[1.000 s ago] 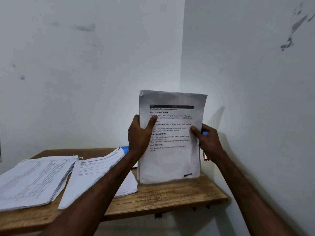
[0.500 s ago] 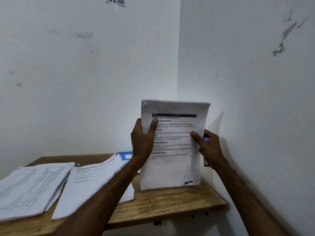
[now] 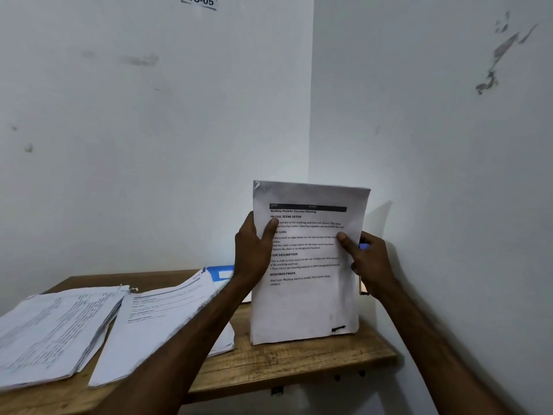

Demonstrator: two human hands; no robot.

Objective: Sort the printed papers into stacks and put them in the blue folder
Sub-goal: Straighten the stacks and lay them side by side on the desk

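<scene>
Left hand and right hand grip opposite edges of the paper bundle, stood upright on the worktop, apparently to square its sheets.

paper stack | dropped slightly | WS-05 label now in view

The sheaf I hold is white with black print under a solid black bar and a black scrawl near its lower corner, the folder shows blue with a white patch, the shelf is streaky brown wood, and the wall is white, smudged grey.
</scene>
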